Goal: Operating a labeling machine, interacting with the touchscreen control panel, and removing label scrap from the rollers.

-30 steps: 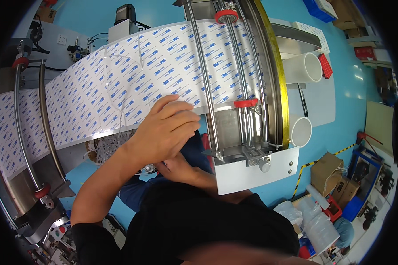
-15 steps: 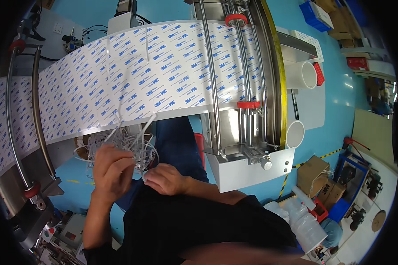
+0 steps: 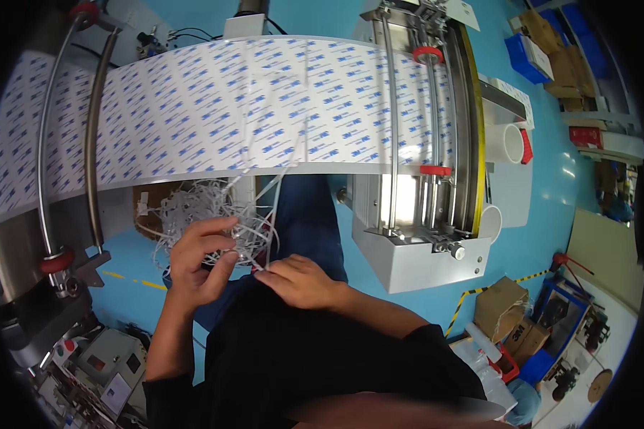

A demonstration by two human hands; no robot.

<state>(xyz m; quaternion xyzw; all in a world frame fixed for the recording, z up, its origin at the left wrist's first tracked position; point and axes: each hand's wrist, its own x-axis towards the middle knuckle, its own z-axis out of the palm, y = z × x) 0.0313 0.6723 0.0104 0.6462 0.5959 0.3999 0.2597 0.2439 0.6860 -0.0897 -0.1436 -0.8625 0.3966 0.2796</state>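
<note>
A wide white web of liner (image 3: 200, 100) printed in blue runs across the machine in front of me. Thin white strips hang from its near edge. My right hand (image 3: 300, 281) pinches one narrow white strip (image 3: 275, 207), which rises from my fingertips toward that edge. To its left, my left hand (image 3: 202, 261) is held with fingers curved and apart, and nothing shows clearly between them. Just beyond the left hand lies a tangled heap of white strips (image 3: 193, 211) in a brown cardboard box (image 3: 148, 223), partly hidden by the hand.
Metal rollers (image 3: 93, 143) with red collars cross the web at the left. More rods and a yellow-edged rail (image 3: 476, 143) stand at the right, above a grey-white machine housing (image 3: 429, 261). White cardboard tubes (image 3: 504, 143) lie beyond. Cartons (image 3: 501, 304) sit on the blue floor.
The whole view has shifted, so the web and machine sit farther right. My left hand's fingers have spread from a closer curl. My right hand still pinches a strip, now drawn straighter.
</note>
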